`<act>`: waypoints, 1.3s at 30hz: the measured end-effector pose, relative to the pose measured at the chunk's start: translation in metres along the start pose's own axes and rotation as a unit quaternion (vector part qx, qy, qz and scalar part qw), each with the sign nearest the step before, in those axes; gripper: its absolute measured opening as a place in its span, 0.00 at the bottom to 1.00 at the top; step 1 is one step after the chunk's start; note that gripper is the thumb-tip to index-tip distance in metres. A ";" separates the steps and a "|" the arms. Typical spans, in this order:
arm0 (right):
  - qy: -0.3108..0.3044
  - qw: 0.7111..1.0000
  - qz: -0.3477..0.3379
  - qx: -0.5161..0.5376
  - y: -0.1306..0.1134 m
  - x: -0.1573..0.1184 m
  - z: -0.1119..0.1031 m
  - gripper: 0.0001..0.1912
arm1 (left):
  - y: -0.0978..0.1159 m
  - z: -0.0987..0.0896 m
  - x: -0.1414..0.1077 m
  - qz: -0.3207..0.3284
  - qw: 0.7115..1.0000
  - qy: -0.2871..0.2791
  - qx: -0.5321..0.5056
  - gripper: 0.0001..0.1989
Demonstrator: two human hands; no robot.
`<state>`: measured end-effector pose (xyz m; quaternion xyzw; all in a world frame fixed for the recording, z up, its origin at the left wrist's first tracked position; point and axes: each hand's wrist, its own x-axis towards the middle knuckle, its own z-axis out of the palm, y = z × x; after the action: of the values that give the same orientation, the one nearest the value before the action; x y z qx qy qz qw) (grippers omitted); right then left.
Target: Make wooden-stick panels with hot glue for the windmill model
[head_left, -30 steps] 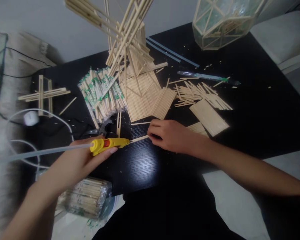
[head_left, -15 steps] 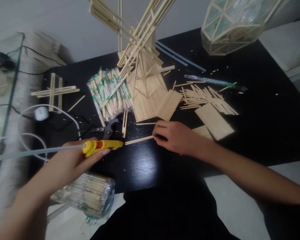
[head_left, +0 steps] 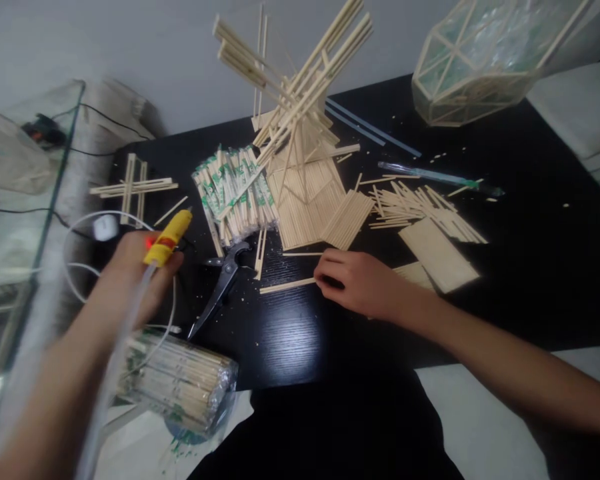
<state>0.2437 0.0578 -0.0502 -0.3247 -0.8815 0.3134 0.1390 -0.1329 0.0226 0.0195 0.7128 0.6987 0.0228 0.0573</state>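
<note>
Head view: left hand (head_left: 143, 270) grips the glue gun (head_left: 167, 239); right hand (head_left: 355, 283) pinches sticks (head_left: 287, 286) on the worktop (head_left: 290, 340).

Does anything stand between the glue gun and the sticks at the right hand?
Yes, at table level: the metal tool lies between the glue gun in the left hand and the sticks at the right hand. It looks low enough to pass over.
</note>
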 end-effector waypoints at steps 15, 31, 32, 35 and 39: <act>0.019 1.000 0.004 -0.002 -0.002 0.000 0.004 0.06 | -0.032 0.012 0.026 0.031 0.998 -0.047 -0.006 0.24; 0.024 1.000 0.002 -0.013 -0.002 -0.001 0.004 0.05 | 0.074 0.039 -0.024 0.249 0.963 0.033 -0.095 0.07; 0.026 1.000 0.000 -0.012 -0.002 -0.001 0.005 0.05 | 0.077 0.045 -0.025 0.256 0.962 0.024 -0.094 0.07; 0.033 0.999 -0.003 -0.016 -0.002 0.000 0.006 0.05 | 0.082 0.058 -0.025 0.259 0.961 -0.003 -0.094 0.06; 0.034 0.999 -0.003 -0.023 -0.002 -0.001 0.005 0.05 | 0.084 0.063 -0.023 0.250 0.963 -0.016 -0.096 0.06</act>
<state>0.2407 0.0536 -0.0527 -0.3357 -0.8841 0.2814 0.1625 -0.0426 -0.0054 -0.0322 0.8562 0.4917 0.0920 0.1294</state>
